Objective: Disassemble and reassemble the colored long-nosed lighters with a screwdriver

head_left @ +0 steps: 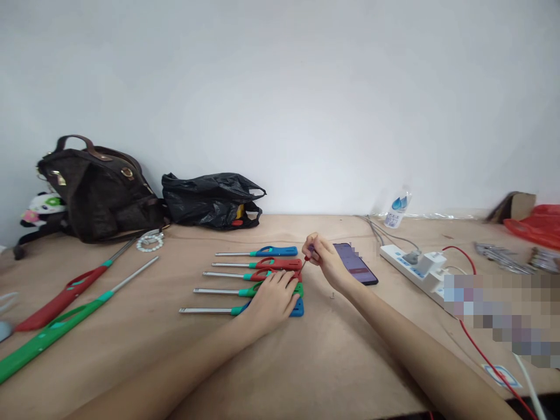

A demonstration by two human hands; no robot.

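Observation:
Several long-necked lighters lie side by side, metal tubes to the left: a blue lighter (275,251) at the back, then two red ones, a green lighter (247,291), and a front blue lighter (297,308). My left hand (273,297) rests across the nearer ones, fingers stretched out and fingertips on the second red lighter (261,273). My right hand (321,256) is closed around a small screwdriver (305,262) with a reddish handle. Its thin shaft slants down to the handle end of that red lighter. The tip's exact contact cannot be made out.
A phone (356,265) lies right of my right hand, near a tiny screw-like piece (332,296). A power strip (409,269) with cables runs farther right. At left are larger red (65,297) and green (56,329) lighters, a dark bag (105,192) and a black plastic bag (210,201).

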